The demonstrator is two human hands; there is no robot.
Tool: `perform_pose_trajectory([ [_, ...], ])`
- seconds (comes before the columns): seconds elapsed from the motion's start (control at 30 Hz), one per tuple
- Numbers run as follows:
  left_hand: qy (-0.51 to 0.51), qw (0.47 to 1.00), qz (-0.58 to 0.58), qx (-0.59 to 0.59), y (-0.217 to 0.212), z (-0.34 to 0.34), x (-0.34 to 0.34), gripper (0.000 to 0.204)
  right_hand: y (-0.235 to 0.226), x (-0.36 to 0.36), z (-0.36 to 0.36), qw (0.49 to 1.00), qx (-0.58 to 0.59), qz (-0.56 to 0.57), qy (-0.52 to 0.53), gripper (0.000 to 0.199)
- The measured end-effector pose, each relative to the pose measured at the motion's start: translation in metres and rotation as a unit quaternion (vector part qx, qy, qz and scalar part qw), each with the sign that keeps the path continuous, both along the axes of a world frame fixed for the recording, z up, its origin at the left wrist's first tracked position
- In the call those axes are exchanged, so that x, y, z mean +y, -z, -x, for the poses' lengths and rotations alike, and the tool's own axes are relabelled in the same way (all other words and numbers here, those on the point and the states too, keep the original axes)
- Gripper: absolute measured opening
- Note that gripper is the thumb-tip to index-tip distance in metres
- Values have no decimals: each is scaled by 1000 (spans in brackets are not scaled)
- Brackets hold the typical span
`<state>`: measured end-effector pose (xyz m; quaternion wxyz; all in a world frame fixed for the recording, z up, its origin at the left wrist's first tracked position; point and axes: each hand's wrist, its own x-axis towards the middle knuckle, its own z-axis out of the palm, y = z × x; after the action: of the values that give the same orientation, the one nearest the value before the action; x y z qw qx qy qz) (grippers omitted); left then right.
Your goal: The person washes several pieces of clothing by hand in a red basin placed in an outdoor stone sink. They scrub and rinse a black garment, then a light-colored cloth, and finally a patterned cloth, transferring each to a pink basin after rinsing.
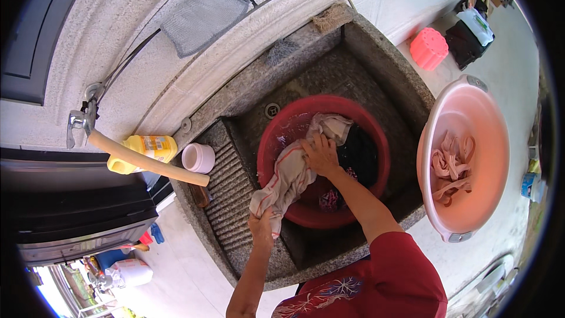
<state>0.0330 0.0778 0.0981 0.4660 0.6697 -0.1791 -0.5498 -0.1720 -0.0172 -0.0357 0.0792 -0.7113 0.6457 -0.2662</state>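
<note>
A wet, pale cloth with red stripes (291, 171) stretches from the stone washboard's edge into a red basin (384, 159). At its lower left end, my left hand (262, 228) grips the bunched fabric beside the ribbed washboard (226, 200). My right hand (321, 156) has its fingers curled over the cloth's other end, above the basin. Dark laundry (360, 153) lies inside the basin on the right, with a pink-patterned piece (329, 201) near its front. The basin stands in a stone sink (391, 53).
A pink tub (497, 141) holding pink garments (452, 165) stands at the right. Left of the washboard are a yellow bottle (154, 148), a pale pink cup (199, 158) and a tap (82, 121) with a tan hose (141, 159). A mesh bag (206, 17) hangs above.
</note>
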Motion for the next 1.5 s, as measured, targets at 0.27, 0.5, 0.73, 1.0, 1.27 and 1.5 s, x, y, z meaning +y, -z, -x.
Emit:
perform_pose_trajectory([
  [0.27, 27, 996, 14, 85, -15, 14, -3, 32, -5, -55, 2, 950, 14, -301, -83, 52],
  [0.5, 84, 982, 166, 31, -171, 11, -18, 44, -41, -55, 35, 912, -179, -356, -98, 78],
  [0.73, 49, 948, 271, 159, -296, 37, -43, 51, -99, 18, -26, 906, -345, -193, -154, 90],
  [1.0, 16, 941, 322, 107, -292, 8, -28, 52, -158, -35, 45, 908, -408, -52, -85, 43],
  [1.27, 68, 994, 70, -45, -81, 30, -17, 34, -48, -24, 23, 992, 48, -115, 22, 51],
  [1.5, 48, 999, -2, 20, -19, 5, 22, 36, 4, -55, 15, 965, 63, -239, -90, 38],
])
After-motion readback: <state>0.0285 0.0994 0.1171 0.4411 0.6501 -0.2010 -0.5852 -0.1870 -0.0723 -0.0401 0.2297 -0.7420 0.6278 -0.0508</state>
